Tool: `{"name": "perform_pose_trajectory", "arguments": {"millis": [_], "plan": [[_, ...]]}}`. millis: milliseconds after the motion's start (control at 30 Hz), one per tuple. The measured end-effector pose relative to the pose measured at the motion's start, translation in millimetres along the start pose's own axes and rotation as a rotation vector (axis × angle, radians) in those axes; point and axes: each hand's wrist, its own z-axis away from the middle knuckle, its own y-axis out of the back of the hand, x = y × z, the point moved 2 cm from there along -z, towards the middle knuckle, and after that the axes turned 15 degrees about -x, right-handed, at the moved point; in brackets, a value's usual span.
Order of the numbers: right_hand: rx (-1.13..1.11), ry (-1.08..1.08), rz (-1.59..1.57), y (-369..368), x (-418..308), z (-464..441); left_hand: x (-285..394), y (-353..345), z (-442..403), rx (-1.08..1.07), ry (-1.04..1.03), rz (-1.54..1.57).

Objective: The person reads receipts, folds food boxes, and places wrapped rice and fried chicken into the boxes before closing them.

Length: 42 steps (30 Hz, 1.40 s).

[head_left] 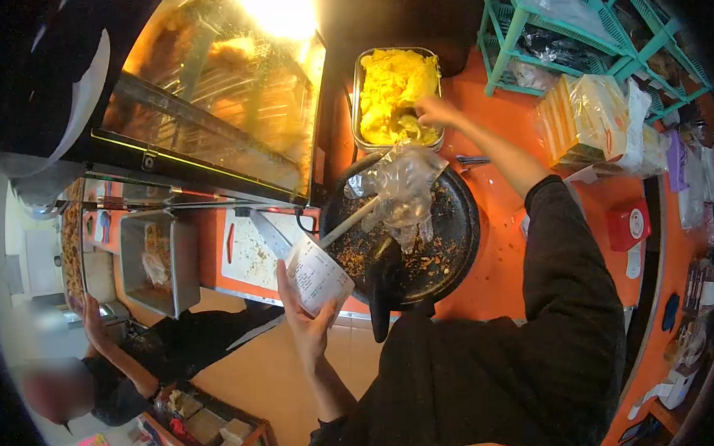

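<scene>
In the head view, my left hand (310, 329) is closed on a piece of white paper (319, 277) printed with lines of text. It is held over the near left edge of a large round black pan (464, 254) with brown crumbs. My right hand (434, 111) reaches over a clear rectangular container (358, 126) of bright yellow food (398, 79). Its fingers are closed on what looks like a dark serving spoon (406, 125) dug into the food. A crumpled clear plastic bag (407, 184) and a light rod-like handle (355, 219) lie across the pan.
A lit glass display case (214, 109) stands at upper left. Below it are a white cutting board (245, 249) with a knife (270, 234) and a metal bin (185, 264). At right are green racks (505, 46) and bagged cartons (570, 127). Another person (123, 372) is at left.
</scene>
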Motion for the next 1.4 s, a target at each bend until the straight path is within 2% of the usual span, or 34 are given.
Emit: {"name": "perform_pose_trajectory", "arguments": {"millis": [67, 133, 200, 233, 267, 367, 433, 467, 500, 533, 567, 600, 667, 700, 767, 867, 933, 1067, 1167, 1233, 1300, 1400], "plan": [[0.042, 0.056, 0.282, -18, -38, 10, 10, -8, -5, -0.043, 0.066, 0.042], [0.011, 0.012, 0.277, -38, -28, 8, 11, -10, -9, -0.048, 0.076, 0.041], [-0.007, 0.221, 0.427, -29, -36, 18, 13, -11, -10, -0.050, 0.087, 0.041], [-0.159, 0.122, 0.489, -23, -41, 18, 16, -11, -11, -0.055, 0.100, 0.045], [-0.158, 0.122, 0.489, -26, -31, 13, 17, -11, -11, -0.061, 0.113, 0.049], [0.054, 0.246, 0.673, -21, -16, 2, 10, -3, -8, -0.062, 0.080, 0.047], [-0.627, -0.114, 0.530, 19, -45, 5, 0, 6, -3, -0.039, 0.054, 0.036], [-0.804, -0.191, 0.187, 13, -16, -7, -3, 9, -1, -0.015, 0.029, 0.029], [-0.793, -0.204, -0.139, 11, 6, -9, -1, 11, 1, -0.017, 0.028, 0.026], [-0.766, -0.213, -0.466, 10, 17, -9, 1, 12, 2, -0.033, 0.065, 0.057], [-0.723, -0.413, -0.513, 16, 10, -3, 1, 13, 2, -0.050, 0.100, 0.087], [-0.716, -0.413, -0.514, 17, 14, -4, -3, 16, 2, -0.055, 0.095, 0.084], [-0.661, -0.498, -0.869, 8, 24, 0, -13, 24, 1, -0.019, -0.012, -0.035], [-0.647, -0.403, -0.983, 1, 23, 2, -7, 20, 0, -0.027, -0.009, -0.035], [-0.589, -0.379, -1.048, -2, 20, 7, 9, 10, -5, -0.021, 0.108, 0.050], [-0.413, -0.373, -1.123, 9, 1, 25, 20, 5, -11, -0.015, 0.102, -0.022], [-0.264, -0.067, -1.197, 21, -12, 46, 20, 5, -15, -0.053, 0.112, 0.013], [-0.071, 0.059, -1.280, 58, -45, 132, 12, 12, -23, -0.143, -0.058, -0.175], [0.101, -0.051, -1.119, 88, -90, 249, 11, 10, -28, -0.221, -0.122, -0.167], [0.213, -0.176, -1.181, 88, -103, 326, 14, 6, -32, -0.243, -0.138, -0.203], [0.328, -0.443, -0.942, 83, -115, 393, 17, 0, -38, -0.295, -0.166, -0.190], [0.526, -0.685, -1.040, 31, -99, 459, 25, -16, -41, -0.343, -0.210, -0.169]]}}
